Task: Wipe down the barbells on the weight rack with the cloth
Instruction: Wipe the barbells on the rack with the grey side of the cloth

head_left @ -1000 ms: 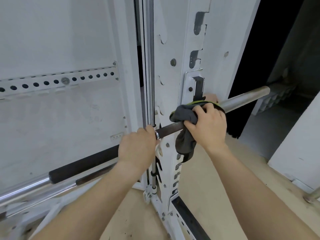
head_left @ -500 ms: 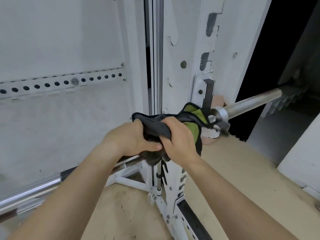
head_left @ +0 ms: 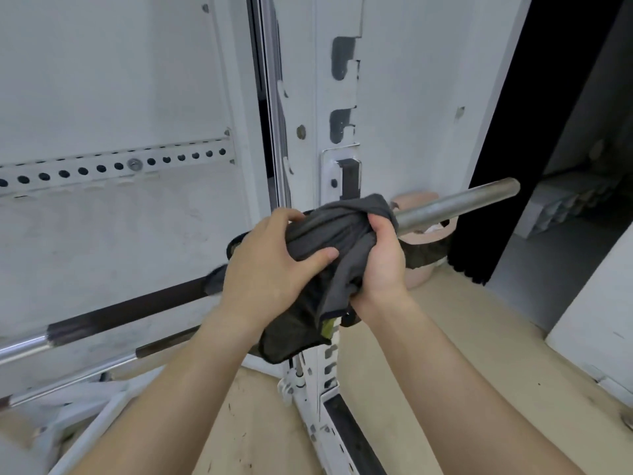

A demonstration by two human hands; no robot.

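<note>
A barbell [head_left: 455, 204] lies across the white weight rack [head_left: 337, 97], its bare steel sleeve pointing up to the right and its dark shaft running down to the left. A dark grey cloth [head_left: 329, 231] with a green patch is bunched around the bar just in front of the rack upright. My left hand [head_left: 270, 265] grips the cloth from the left, thumb on top. My right hand [head_left: 380, 262] clutches the cloth's right side, close to the sleeve. The bar's collar is hidden under the cloth.
A second thinner bar [head_left: 89, 371] runs below the first at lower left. A pale bin [head_left: 424, 241] with a dark liner stands behind the sleeve. A perforated rail [head_left: 113, 168] crosses the white wall. Dark doorway at right; beige floor below.
My left hand left the bare shaft and joined the right on the cloth. The cloth has been spread wider and both hands now sit nearer the sleeve.
</note>
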